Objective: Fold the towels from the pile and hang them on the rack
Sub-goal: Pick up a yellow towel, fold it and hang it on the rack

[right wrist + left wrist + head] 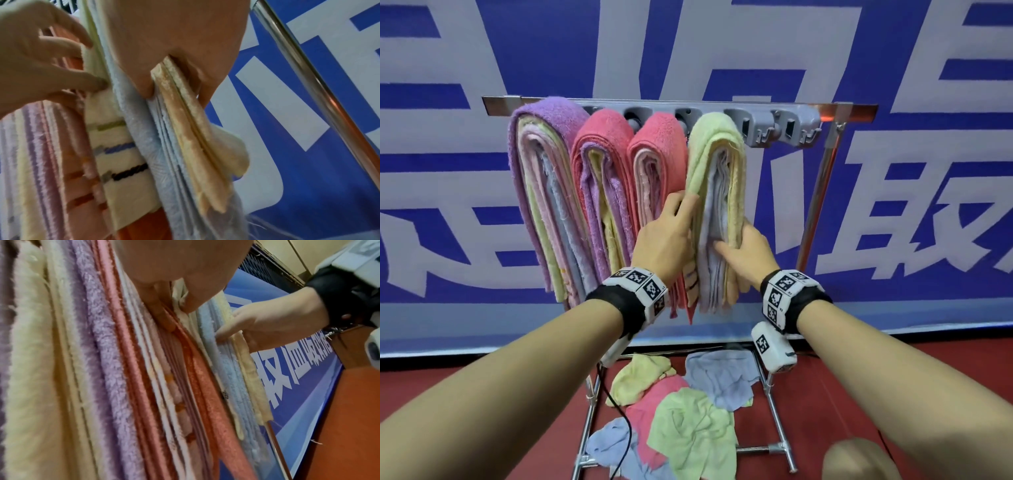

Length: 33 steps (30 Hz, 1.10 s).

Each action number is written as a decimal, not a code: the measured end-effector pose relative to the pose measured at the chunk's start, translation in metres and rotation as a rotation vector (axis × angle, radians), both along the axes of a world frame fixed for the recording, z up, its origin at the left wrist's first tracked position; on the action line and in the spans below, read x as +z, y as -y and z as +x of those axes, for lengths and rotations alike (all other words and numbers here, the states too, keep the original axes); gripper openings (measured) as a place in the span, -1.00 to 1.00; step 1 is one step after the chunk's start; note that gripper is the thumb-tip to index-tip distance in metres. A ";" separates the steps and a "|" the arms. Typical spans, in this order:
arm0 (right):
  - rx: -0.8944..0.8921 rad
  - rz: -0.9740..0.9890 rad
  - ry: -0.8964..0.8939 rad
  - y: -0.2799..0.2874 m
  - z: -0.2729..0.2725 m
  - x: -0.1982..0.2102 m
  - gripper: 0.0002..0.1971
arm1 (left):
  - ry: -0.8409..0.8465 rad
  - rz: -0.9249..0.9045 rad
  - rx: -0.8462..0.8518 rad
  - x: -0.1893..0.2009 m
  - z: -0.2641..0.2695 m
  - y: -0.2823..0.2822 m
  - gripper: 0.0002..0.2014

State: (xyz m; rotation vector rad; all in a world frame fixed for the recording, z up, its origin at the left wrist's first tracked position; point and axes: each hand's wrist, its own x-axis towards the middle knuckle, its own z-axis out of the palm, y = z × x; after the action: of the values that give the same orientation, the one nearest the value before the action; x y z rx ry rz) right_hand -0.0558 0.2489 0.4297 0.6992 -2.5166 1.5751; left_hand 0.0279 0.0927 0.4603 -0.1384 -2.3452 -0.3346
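1. Near, the pile (681,411) of loose towels lies on the floor under the rack (791,116).
2. Right hand (748,251) pinches the green-wrapped bundle (717,205), likely squaring its layers.
3. Left hand (667,236), fingers straight, parts neighbouring towels.

wall: blue banner (914,240) with large white characters, spanning the whole width | floor: red-brown surface (859,394) below the banner's lower edge | upper right, left-wrist view: dark grille (267,270) beside pale panels | light: even, indoor
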 end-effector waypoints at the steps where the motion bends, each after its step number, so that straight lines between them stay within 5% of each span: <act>1: -0.002 0.004 0.005 -0.002 -0.004 -0.001 -0.51 | 0.022 -0.060 0.028 -0.003 -0.002 0.002 -0.63; 5: 0.014 0.167 0.078 -0.019 -0.014 -0.016 -0.62 | 0.208 -0.223 0.035 -0.016 -0.008 0.003 -0.86; 10: 0.032 0.411 0.138 -0.035 -0.020 -0.050 -0.82 | 0.785 -0.185 -0.092 -0.057 -0.009 0.004 -0.72; 13: 0.078 0.560 0.253 -0.031 -0.022 -0.095 -0.66 | 0.988 -0.101 -0.082 -0.102 -0.004 0.004 -0.56; 16: 0.111 0.724 0.332 -0.021 -0.022 -0.161 -0.29 | 1.076 -0.029 -0.097 -0.162 0.007 0.006 -0.58; 22: 0.200 0.797 0.404 0.004 0.006 -0.270 -0.71 | 1.123 0.063 0.031 -0.276 0.024 0.023 -0.54; 33: 0.415 0.905 0.601 0.067 0.018 -0.484 -0.61 | 1.315 0.191 0.215 -0.472 0.007 0.073 -0.48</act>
State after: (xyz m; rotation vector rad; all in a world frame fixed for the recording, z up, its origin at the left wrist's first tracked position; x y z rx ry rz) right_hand -0.0378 0.1822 -0.0541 0.9718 -3.7750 0.6562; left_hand 0.0353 0.0195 -0.0122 0.6078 -3.5262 -0.6724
